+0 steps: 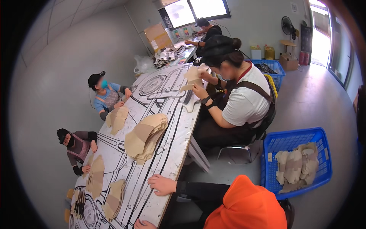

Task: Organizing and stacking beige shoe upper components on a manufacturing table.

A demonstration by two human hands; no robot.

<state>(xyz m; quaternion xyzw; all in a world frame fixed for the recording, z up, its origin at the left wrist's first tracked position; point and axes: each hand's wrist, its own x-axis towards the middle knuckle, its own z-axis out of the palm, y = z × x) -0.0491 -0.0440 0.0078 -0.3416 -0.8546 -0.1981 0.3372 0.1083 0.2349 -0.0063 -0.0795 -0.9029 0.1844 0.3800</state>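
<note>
Neither my left hand nor my right hand is in view. Below me, a person in an orange cap [248, 204] rests one hand [162, 185] on the long white table [171, 160] with black line drawings; that person's other hand [144, 224] lies at the lower edge. A stack of beige and tan fabric-like pieces [146, 138] lies mid-table. Smaller piles of such pieces [114, 200] lie nearer. A seated person in a white shirt [248, 101] holds a beige piece [193, 77] with both hands.
Two people in aprons [110, 95] sit along the table's left side; another works at the far end. A blue basket [295, 164] with beige pieces stands on the floor at right, another blue basket [274, 72] behind. A black fan [288, 26] stands near the doorway.
</note>
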